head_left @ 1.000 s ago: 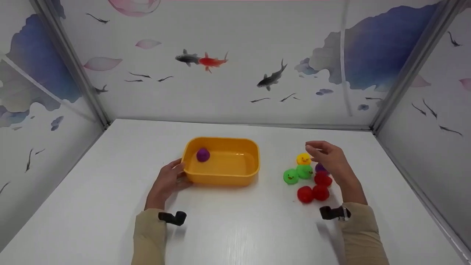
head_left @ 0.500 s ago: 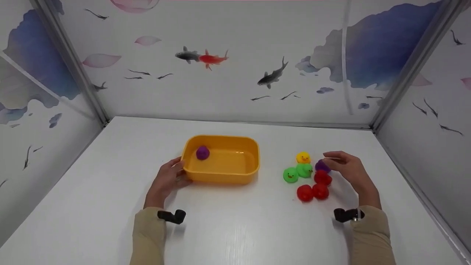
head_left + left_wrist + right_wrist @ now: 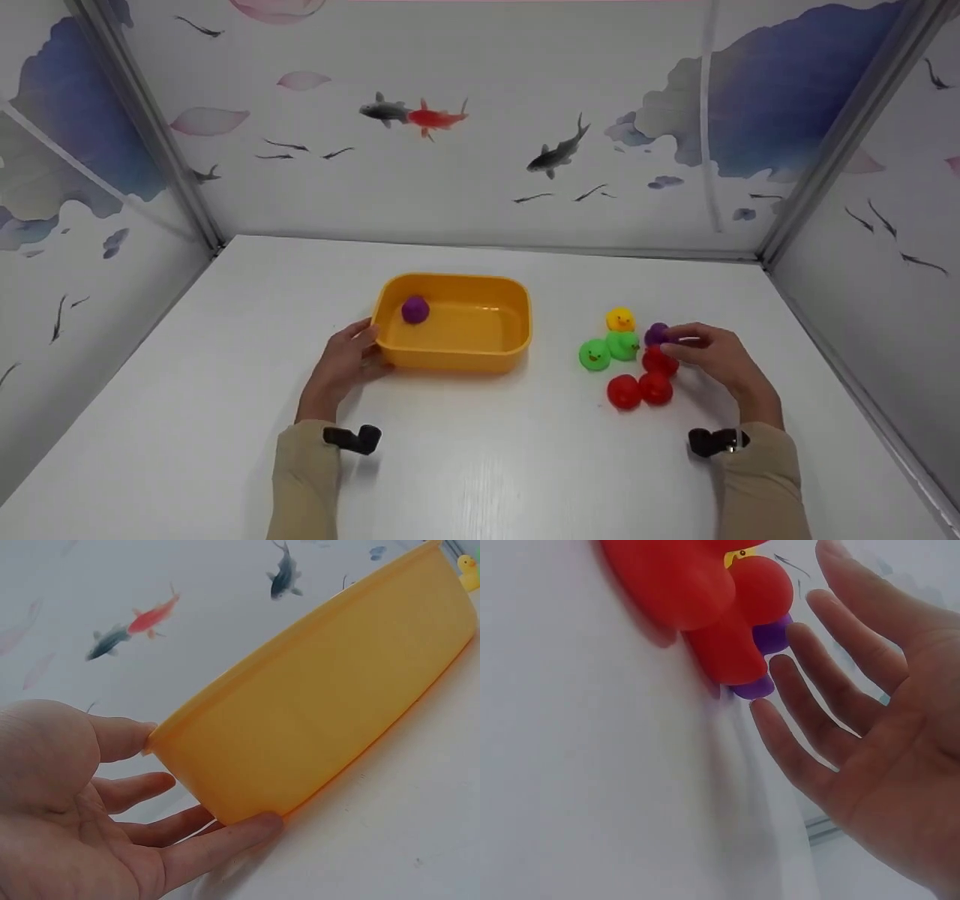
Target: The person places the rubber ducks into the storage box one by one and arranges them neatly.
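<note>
A yellow plastic basin (image 3: 454, 360) sits left of centre on the table, with one purple toy duck (image 3: 415, 310) inside. My left hand (image 3: 346, 367) holds its left end, thumb on the rim and fingers low along the wall, as the left wrist view shows. My right hand (image 3: 712, 358) is beside the cluster of rubber ducks, fingers spread and slightly bent, with nothing between them. Its fingertips are right by a purple duck (image 3: 658, 334) and a red duck (image 3: 660, 361). In the right wrist view the red duck (image 3: 739, 645) partly hides the purple one (image 3: 771, 634).
Two more red ducks (image 3: 625, 391) lie at the front of the cluster. Two green ducks (image 3: 595, 355) and one yellow duck (image 3: 620, 319) form its left and back. Printed white walls (image 3: 465, 195) enclose the white table (image 3: 480, 450) at the back and sides.
My right hand has moved right and lower, from over the back of the cluster to beside the purple and red ducks. The left hand stays at the basin.
</note>
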Action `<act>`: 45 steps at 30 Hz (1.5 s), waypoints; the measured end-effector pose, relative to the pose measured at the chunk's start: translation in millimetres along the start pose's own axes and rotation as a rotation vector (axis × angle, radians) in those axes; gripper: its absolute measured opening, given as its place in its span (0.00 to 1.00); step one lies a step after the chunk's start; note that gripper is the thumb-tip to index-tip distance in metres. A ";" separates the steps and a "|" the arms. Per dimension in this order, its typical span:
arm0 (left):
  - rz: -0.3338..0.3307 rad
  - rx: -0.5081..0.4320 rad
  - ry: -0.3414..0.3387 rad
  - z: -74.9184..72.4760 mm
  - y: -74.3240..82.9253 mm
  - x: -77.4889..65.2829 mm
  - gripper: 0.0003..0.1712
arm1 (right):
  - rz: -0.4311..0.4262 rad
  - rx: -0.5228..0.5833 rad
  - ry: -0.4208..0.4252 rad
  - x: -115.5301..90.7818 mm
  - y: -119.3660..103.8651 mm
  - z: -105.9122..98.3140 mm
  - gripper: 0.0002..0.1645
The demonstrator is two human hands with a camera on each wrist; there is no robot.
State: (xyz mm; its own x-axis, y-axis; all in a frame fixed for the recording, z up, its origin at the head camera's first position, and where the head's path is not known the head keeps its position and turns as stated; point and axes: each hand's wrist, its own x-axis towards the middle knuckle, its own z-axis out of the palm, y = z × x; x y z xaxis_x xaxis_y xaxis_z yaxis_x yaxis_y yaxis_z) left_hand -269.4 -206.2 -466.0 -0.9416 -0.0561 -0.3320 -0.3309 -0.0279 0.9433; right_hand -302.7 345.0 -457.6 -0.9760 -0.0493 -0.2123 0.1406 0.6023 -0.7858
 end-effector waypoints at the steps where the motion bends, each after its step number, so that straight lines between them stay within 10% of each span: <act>1: 0.000 0.002 0.003 0.0 -0.1 0.3 0.32 | 0.005 -0.004 -0.006 0.2 0.4 0.0 0.49; 45: 0.008 -0.001 -0.031 -0.4 0.0 -2.4 0.33 | 0.006 -0.025 -0.033 -3.2 -21.4 -0.1 0.46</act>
State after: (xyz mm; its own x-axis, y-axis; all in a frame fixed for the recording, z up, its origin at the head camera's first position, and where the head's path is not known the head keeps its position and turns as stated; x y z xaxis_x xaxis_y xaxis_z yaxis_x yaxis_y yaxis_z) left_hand -267.1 -206.4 -465.2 -0.9457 -0.0251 -0.3240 -0.3233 -0.0287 0.9459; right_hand -302.6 332.4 -440.1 -0.9691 -0.0715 -0.2360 0.1415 0.6224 -0.7698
